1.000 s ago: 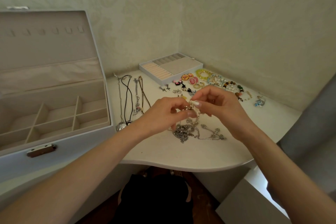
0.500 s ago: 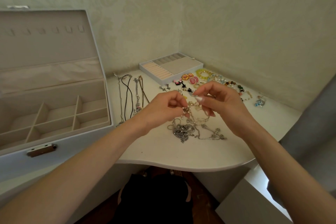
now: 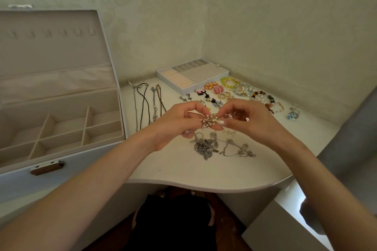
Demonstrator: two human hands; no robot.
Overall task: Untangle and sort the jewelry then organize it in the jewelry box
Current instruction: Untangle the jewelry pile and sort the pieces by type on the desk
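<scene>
Head view: left hand (image 3: pixel 175 122) and right hand (image 3: pixel 247 121), raised above the surface (image 3: pixel 183 171), pinch a pearl cluster (image 3: pixel 210 122); jewelry box (image 3: pixel 61 128) compartments empty.

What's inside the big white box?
The box shows only bare dividers and beige lining; no jewelry is visible. Its near wall hides the front compartments' floors.

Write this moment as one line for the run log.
step: untangling | both hands: pinch pearl cluster | chain pile: on table | jewelry box: open
</scene>
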